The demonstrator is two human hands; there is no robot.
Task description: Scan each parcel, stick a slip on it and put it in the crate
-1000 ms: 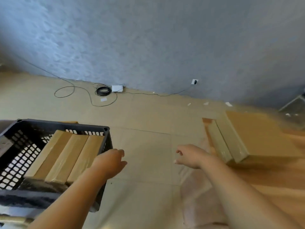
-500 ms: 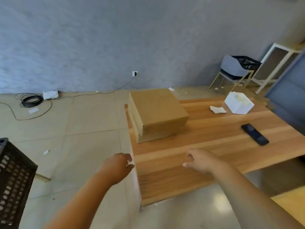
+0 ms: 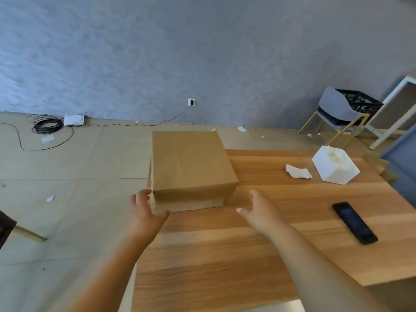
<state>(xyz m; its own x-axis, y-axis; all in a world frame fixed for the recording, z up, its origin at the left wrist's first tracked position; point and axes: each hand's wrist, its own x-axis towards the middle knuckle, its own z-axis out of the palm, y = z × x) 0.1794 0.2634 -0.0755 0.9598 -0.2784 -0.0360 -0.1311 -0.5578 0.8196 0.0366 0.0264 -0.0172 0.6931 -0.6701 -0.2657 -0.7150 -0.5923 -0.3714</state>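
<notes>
A stack of brown cardboard parcels point(image 3: 191, 165) sits at the left end of the wooden table point(image 3: 247, 244), the top one overhanging a thinner one beneath. My left hand point(image 3: 146, 212) is at the stack's near left corner, fingers spread, thumb under the bottom edge. My right hand point(image 3: 258, 210) hovers open just right of the stack's near right corner, not touching it. A black handheld scanner point(image 3: 354, 222) lies on the table to the right. A corner of the black crate point(image 3: 4, 228) shows at the left edge.
A white box point(image 3: 335, 165) and a crumpled white paper point(image 3: 298, 172) lie at the table's far right. A grey chair point(image 3: 337, 111) carrying another black crate point(image 3: 360, 101) stands by the wall. Coiled cable point(image 3: 47, 126) lies on the tiled floor.
The view swung right from the crate to the table. Both hands moved forward and reached the stack, the left one arriving at its corner.
</notes>
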